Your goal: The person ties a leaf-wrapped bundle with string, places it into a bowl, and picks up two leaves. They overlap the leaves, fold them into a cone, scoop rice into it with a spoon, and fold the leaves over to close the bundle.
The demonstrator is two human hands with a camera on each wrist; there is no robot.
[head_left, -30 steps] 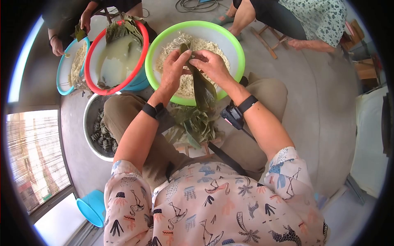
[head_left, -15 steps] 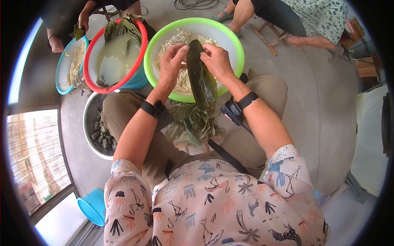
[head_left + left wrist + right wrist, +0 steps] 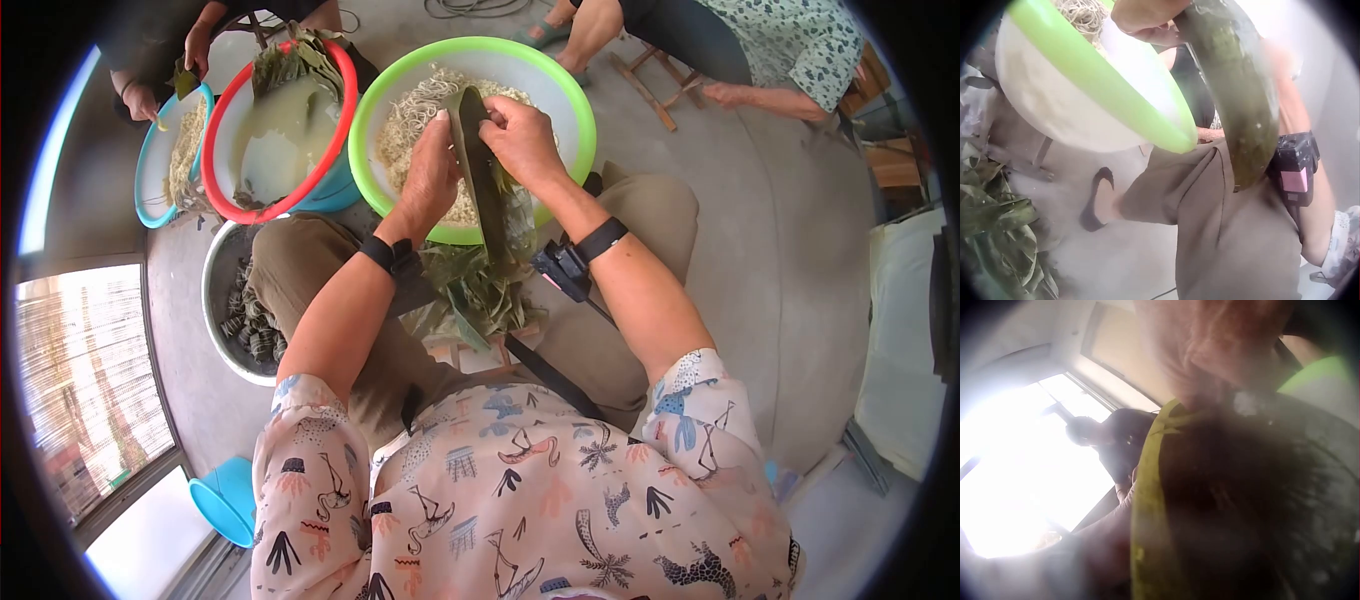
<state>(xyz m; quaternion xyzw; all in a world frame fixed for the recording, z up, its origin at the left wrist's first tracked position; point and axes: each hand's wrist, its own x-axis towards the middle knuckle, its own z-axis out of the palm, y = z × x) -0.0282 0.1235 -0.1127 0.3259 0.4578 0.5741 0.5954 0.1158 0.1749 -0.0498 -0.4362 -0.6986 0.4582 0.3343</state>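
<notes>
Long dark green leaves (image 3: pixel 484 190) hang between the two hands over a green-rimmed basin (image 3: pixel 372 178) of pale grain and strands. At the leaves' left edge, the left hand (image 3: pixel 432 172) has its fingers upright against them, partly hidden behind. The right hand (image 3: pixel 528 145) pinches the leaves near their upper end. In the left wrist view the leaf (image 3: pixel 1235 94) curves downward beside the basin (image 3: pixel 1072 69), with part of a hand (image 3: pixel 1150 15) at the top. A blurred hand (image 3: pixel 1210 344) and leaf (image 3: pixel 1229 500) fill much of the right wrist view.
More leaves (image 3: pixel 475 295) lie between the knees. Left stand a red-rimmed basin (image 3: pixel 207 165) with liquid and leaves, a blue-rimmed basin (image 3: pixel 145 165), and a metal basin (image 3: pixel 212 315) of dark wrapped bundles. Two other people (image 3: pixel 198 40) (image 3: pixel 790 60) sit beyond.
The leaves have spread from a narrow overlap, then turned edge-on toward the head view. The left hand has shifted slightly right and lower, and the right hand's fingers have moved slightly left.
</notes>
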